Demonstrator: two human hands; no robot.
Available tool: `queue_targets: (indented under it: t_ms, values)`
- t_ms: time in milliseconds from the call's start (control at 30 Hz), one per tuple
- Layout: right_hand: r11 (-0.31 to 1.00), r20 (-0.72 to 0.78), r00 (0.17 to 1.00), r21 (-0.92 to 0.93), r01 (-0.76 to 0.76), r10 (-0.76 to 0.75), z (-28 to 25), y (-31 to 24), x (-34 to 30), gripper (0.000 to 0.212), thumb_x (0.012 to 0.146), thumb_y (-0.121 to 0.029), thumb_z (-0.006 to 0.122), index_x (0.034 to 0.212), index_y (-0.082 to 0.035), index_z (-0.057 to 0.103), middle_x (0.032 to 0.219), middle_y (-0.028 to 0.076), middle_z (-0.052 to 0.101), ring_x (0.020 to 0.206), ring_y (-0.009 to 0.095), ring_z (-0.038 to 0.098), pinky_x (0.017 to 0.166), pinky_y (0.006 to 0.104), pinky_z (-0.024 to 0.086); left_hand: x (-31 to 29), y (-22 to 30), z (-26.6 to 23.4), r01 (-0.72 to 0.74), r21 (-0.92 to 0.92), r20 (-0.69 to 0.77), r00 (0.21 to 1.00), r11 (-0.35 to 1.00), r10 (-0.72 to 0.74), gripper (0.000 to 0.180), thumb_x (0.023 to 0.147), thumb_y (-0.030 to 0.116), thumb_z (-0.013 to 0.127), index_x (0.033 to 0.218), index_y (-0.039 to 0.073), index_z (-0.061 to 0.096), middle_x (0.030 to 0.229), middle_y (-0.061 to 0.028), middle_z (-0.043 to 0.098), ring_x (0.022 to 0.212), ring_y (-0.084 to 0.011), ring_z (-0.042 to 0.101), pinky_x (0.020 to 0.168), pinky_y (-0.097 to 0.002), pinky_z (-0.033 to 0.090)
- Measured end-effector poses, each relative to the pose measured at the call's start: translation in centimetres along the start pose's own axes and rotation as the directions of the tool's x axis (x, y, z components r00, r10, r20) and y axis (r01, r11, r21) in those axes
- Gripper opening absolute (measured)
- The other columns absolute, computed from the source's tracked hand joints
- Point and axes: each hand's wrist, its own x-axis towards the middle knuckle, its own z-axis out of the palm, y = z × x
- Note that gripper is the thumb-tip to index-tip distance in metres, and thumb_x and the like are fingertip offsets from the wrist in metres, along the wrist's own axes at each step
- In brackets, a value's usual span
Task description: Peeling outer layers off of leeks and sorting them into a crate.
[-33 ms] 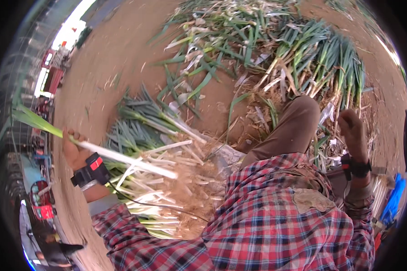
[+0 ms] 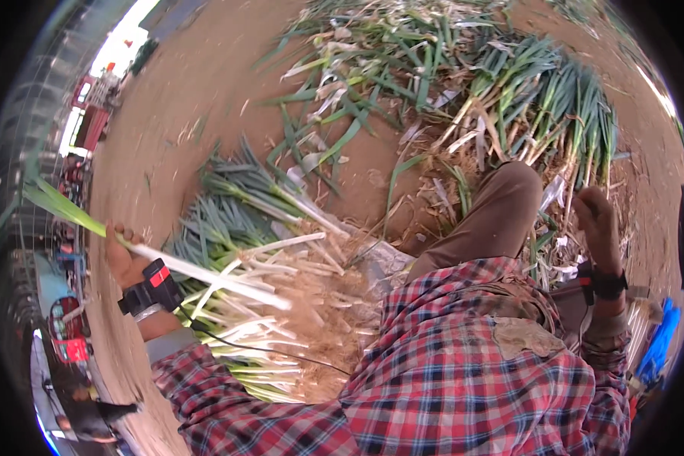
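My left hand (image 2: 125, 258), off to the left, is closed around a long green onion (image 2: 205, 277). Its green leaves point out to the far left, and its white stalk slants down to the right above a pile of green onions (image 2: 270, 330). In that pile the white stalks and brown roots lie toward me, with the dark leaves farther left. On the right side, my right hand (image 2: 599, 224) is raised beside my knee, its fingers loosely bent and partly apart. Nothing shows in it.
Ahead on the right, bundled green onions (image 2: 562, 106) lie on the brown dirt floor (image 2: 175, 106). Loose leaves and peelings (image 2: 387, 53) are heaped beyond. A black cable (image 2: 266, 348) runs from my left wrist. Blue material (image 2: 659, 342) is at far right; a person (image 2: 91, 410) is at lower left.
The white end of the green onion has dipped slightly and moved a little left. My right hand has turned slightly, its fingers looking less curled.
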Motion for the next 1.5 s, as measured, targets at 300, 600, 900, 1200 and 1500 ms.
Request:
queue_targets:
  t_ms: [300,600,900,1200,1500]
  values:
    - [0.969,-0.098,0.993,-0.228,-0.093,0.073,-5.4,8.5,-2.2,0.019,0.091,-0.017,0.055,0.085,0.001,0.055,0.069,-0.001,0.046,0.065,0.010,0.044,0.060,0.0289,0.040,-0.9,-10.8,-11.5,0.030,0.215,-0.220,0.975,0.976,0.018,0.025,0.093,0.034,0.057,0.083,0.013,0.051,0.062,0.0003,0.043,0.052,-0.0123,0.042,0.048,-0.0260,0.037]
    - [0.864,-0.583,0.663,0.148,-0.481,0.469,-17.3,12.8,-3.1,0.030,0.091,-0.027,0.060,0.074,-0.002,0.060,0.061,0.003,0.059,0.055,0.008,0.058,0.048,0.0263,0.045,-2.5,-18.8,31.0,0.256,0.029,0.607,0.763,0.966,-0.220,0.024,0.090,0.034,0.064,0.087,0.013,0.053,0.061,0.0063,0.037,0.054,-0.0047,0.037,0.050,-0.0217,0.033]
    - [0.576,-0.352,0.457,0.535,-0.618,0.817,-12.3,29.8,2.6,0.020,0.092,-0.017,0.053,0.096,-0.001,0.064,0.076,0.008,0.067,0.068,0.015,0.067,0.057,0.0290,0.052,-35.6,-21.2,57.6,0.541,0.256,0.936,0.068,0.801,-0.345,0.013,0.097,0.018,0.054,0.096,0.005,0.052,0.061,0.0024,0.044,0.053,-0.0080,0.041,0.054,-0.0246,0.039]
    - [0.515,-0.529,0.426,0.024,-0.857,0.733,1.5,46.0,9.8,0.037,0.083,-0.027,0.060,0.116,-0.010,0.061,0.112,0.020,0.061,0.107,0.039,0.057,0.091,0.0449,0.045,-36.4,-27.1,62.8,0.667,0.513,0.787,-0.115,0.540,-0.607,0.021,0.101,0.016,0.048,0.110,-0.001,0.056,0.080,-0.0052,0.057,0.073,-0.0167,0.056,0.072,-0.0320,0.048]
    - [0.653,-0.690,0.470,0.005,-0.757,0.550,0.7,47.2,15.7,0.030,0.083,-0.027,0.063,0.103,-0.005,0.057,0.098,0.019,0.057,0.095,0.037,0.056,0.082,0.0493,0.044,-37.3,-28.7,65.6,0.602,0.643,0.705,-0.222,0.474,-0.674,0.022,0.101,0.018,0.047,0.112,0.002,0.057,0.079,-0.0021,0.057,0.068,-0.0123,0.052,0.064,-0.0276,0.042]
